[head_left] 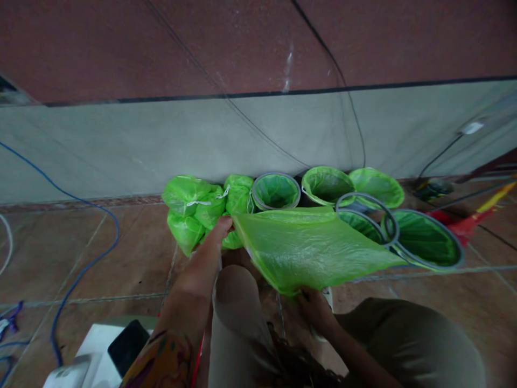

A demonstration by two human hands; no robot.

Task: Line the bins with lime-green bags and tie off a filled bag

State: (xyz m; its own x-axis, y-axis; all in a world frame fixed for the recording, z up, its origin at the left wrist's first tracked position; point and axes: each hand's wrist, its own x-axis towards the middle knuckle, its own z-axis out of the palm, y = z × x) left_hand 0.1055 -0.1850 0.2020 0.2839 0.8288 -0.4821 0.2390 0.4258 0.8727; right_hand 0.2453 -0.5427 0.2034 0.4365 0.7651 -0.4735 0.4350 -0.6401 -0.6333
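A green plastic bag (307,248) is stretched out in front of my knees. My left hand (225,225) is closed on its upper left corner. Lower down, my right hand (313,308) grips the bag's near edge, its fingers partly hidden. Past the bag's right end stand bins lined with green bags, among them a lined bin (428,237) with a grey rim. A loose grey ring (367,195) rests across the bins. Behind the bag are another lined bin (277,191) with a grey rim and a lined bin (327,183) without one.
Filled, tied green bags (188,196) sit against the wall at left. A blue cable (111,250) runs over the tiled floor. A dark phone (128,345) lies on a white box (99,345) at lower left. Red and yellow cloth (468,223) is at far right.
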